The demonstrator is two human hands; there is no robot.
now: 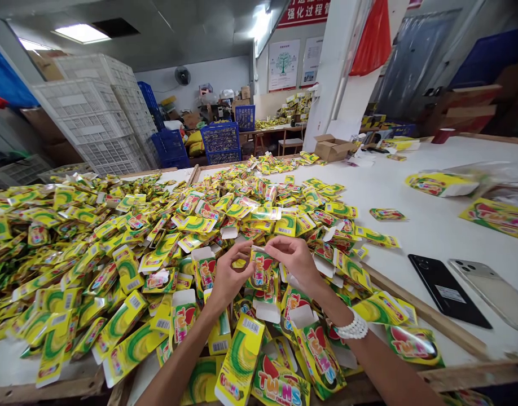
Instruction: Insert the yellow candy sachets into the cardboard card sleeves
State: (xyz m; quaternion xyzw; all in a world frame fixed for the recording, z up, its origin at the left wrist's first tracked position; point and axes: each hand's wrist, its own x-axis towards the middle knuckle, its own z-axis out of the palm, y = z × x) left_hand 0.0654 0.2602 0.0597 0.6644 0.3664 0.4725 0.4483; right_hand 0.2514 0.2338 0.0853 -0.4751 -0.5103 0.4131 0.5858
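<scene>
Between my hands is a small yellow and green carton printed "TWINS", standing upright over the pile with its white top flap raised. My right hand wears a white beaded bracelet and pinches that flap between thumb and fingers. The thumb of my left hand presses at the carton's left edge, its fingers curled near the top. Many like cartons lie around and under my wrists, some with white flaps open. Whether anything is inside the held carton is hidden.
A large heap of cartons spreads over the white table. Wooden strips divide its surface. Two phones lie at right, near plastic-wrapped packs. A cardboard box and stacked crates stand farther back.
</scene>
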